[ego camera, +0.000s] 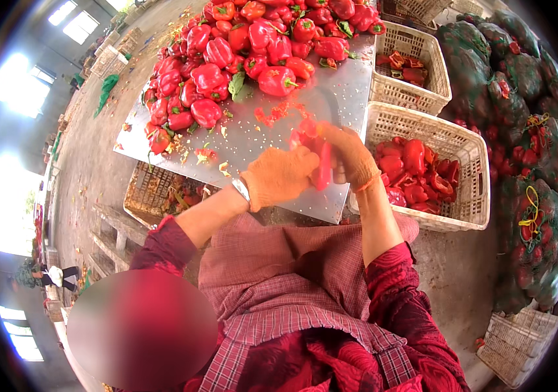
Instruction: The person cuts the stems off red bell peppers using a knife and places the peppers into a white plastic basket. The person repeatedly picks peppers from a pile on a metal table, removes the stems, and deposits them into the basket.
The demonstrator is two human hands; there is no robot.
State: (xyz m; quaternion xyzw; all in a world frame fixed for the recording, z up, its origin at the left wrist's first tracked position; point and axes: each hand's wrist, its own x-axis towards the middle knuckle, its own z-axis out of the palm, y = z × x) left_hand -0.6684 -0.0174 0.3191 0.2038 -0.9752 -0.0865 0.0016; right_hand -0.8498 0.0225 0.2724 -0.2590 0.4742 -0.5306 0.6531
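Both my hands wear orange knit gloves and meet over the near right part of a metal table. My left hand is closed on a piece of red bell pepper. My right hand grips the same pepper from the other side; motion blurs its fingers and the pepper's upper part. Red pulp and pale seeds lie on the metal just beyond. A big heap of whole red bell peppers covers the table's far side, some with green stems and leaves. Whether a tool is in either hand cannot be told.
At the right stands a plastic crate of cut red peppers, with another crate holding pieces beyond it. Green mesh sacks of peppers are stacked farther right. A crate of scraps sits below the table's left edge, near a wooden bench.
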